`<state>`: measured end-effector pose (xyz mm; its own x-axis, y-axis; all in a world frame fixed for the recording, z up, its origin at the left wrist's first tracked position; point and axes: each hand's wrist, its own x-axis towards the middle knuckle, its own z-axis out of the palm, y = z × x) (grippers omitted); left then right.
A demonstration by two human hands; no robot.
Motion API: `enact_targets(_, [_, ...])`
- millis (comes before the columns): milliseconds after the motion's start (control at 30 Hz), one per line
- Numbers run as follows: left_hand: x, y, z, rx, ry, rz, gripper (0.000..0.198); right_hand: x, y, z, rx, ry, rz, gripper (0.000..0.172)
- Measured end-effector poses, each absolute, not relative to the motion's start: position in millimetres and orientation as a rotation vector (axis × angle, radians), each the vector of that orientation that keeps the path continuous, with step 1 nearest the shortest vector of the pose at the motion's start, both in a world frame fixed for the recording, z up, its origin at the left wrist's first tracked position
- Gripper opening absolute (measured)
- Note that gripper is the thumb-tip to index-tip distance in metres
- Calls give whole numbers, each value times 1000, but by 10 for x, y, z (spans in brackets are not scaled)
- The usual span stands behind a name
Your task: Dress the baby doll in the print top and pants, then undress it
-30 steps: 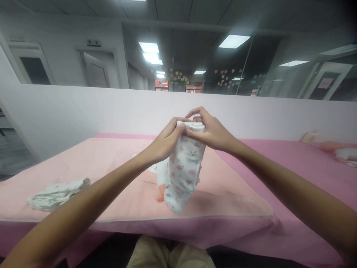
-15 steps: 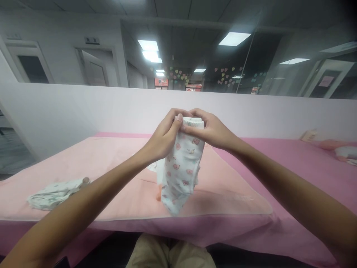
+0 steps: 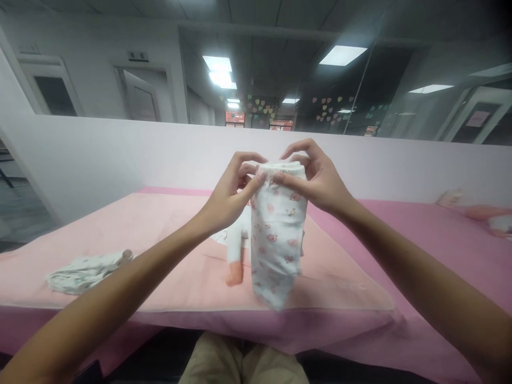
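A small pair of white baby trousers (image 3: 277, 234) with pink prints hangs in the air above the pink table. My left hand (image 3: 228, 194) pinches the left side of its waistband, fingers closed on the cloth. My right hand (image 3: 318, 178) pinches the right side of the waistband in the same way. Behind the trousers a doll's leg (image 3: 234, 256) in white cloth with a bare foot lies on the light pink mat (image 3: 160, 250).
A crumpled white printed garment (image 3: 86, 271) lies on the mat at the left. A white partition wall (image 3: 120, 160) runs behind the table. Soft pink and white things (image 3: 494, 218) lie at the far right. My knees (image 3: 240, 362) show below the table's front edge.
Both hands have lifted the trousers slightly and shifted them to the right, pulling the waistband wider apart. The doll's leg behind shows more now.
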<state>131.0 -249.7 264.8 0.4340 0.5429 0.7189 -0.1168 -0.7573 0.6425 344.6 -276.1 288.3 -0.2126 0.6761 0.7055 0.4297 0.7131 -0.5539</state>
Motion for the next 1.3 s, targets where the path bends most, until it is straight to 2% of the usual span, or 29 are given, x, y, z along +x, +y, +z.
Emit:
enact_targets(167, [1243, -2492, 2638, 2104, 373, 1372, 31, 3516, -2760, 2819, -832, -1918, 200, 56])
enact_targets(333, [1182, -2479, 2655, 2117, 404, 1384, 30, 3569, -2779, 2762, -782, -1986, 189, 53])
enact_targets(500, [1167, -2448, 2641, 2081, 403, 1324, 25, 3553, -2782, 2759, -754, -1986, 82, 39])
enact_targets(800, [1192, -2393, 2574, 2037, 501, 1156, 13, 3534, -2718, 2699, -827, -1912, -14, 38])
enact_targets(1033, [1196, -2464, 2542, 2095, 476, 1146, 27, 3519, -2731, 2695, -854, -1897, -5, 46])
enact_targets(1300, [1255, -2459, 2608, 2148, 427, 1339, 27, 3546, -2737, 2735, -873, -1907, 128, 59])
